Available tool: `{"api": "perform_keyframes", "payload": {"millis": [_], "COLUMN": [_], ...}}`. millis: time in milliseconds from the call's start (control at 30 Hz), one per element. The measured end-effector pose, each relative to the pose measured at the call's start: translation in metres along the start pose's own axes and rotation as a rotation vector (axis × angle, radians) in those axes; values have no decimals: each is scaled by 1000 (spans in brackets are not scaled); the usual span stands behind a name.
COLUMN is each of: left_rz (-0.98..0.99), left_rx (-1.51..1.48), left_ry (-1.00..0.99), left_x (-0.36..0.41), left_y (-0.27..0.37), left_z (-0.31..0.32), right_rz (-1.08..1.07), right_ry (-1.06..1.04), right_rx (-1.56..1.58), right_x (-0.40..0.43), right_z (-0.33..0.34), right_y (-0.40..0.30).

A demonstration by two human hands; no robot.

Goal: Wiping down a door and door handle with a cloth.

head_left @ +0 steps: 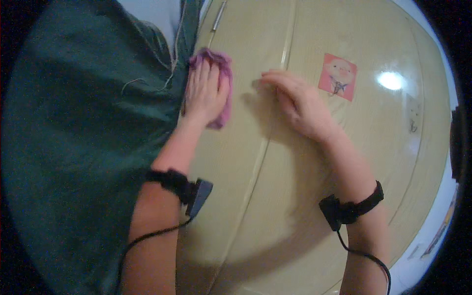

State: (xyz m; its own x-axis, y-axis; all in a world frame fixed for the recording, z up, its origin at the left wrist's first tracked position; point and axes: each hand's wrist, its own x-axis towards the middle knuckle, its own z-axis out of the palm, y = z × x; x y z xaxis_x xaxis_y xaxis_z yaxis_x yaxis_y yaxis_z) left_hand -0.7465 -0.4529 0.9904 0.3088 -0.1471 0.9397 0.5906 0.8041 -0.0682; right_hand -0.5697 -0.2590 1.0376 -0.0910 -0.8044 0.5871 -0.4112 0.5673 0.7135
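My left hand [204,90] lies flat, palm down, on a crumpled purple cloth [225,110] at the left edge of a pale wood-grain door or panel [228,206]. The cloth shows around the fingertips and along the thumb side. To the right, my right hand [293,99] is bent at the wrist, its fingers pointing left and nothing seen in it; its shadow falls on the panel beside it. Whether it touches the surface I cannot tell. Each forearm wears a black strap with a small device and a cable.
A pink square sticker with a cartoon pig [337,76] is on the panel right of my right hand. A slim metal fitting [219,16] sits near the top left edge. Dark green fabric [88,147] hangs along the left. Long grooves cross the panel, and a bright reflection shows at right.
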Motion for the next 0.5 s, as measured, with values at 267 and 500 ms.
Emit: {"api": "perform_keyframes", "payload": {"millis": [267,500], "left_rz": [-78,102], "left_rx": [-36,-84], "left_ry": [-151,-234], "left_x": [62,-107], "left_y": [-18,43], "left_z": [7,-48], "right_rz": [104,235], "right_ry": [216,153], "right_rx": [97,299], "right_x": [13,3], "right_z": [7,2], "right_y": [-4,5]}}
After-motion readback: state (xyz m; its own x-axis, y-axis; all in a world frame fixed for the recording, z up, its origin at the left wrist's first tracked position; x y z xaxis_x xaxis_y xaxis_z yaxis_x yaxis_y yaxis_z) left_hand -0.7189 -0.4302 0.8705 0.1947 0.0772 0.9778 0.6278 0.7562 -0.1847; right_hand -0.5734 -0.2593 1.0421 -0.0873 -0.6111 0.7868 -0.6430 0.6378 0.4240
